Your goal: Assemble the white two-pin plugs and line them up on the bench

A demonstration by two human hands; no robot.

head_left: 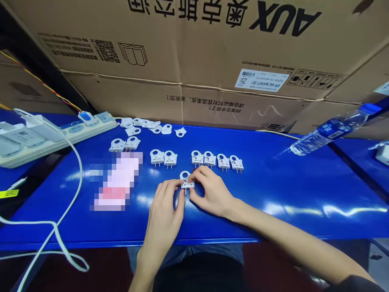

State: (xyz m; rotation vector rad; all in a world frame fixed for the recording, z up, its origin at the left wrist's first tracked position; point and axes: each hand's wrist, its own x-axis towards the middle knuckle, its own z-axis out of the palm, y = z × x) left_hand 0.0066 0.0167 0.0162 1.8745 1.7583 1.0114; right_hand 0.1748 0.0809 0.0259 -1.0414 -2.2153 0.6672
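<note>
Both my hands pinch one small white plug part (186, 181) with metal prongs, held just above the blue table (288, 190). My left hand (165, 211) grips its left side with thumb and fingers. My right hand (209, 192) closes on its right side. Behind it stand several similar white plug parts in a row (217, 161), with two more (163, 157) to the left and another pair (124, 144) further left. A loose pile of white plug shells (152, 126) lies at the back.
A white power strip (51, 136) with chargers and a white cable (65, 211) sits at the left. A plastic water bottle (331, 132) lies on its side at the right. Large cardboard boxes (197, 56) wall the back. A blurred patch (117, 180) lies left of my hands.
</note>
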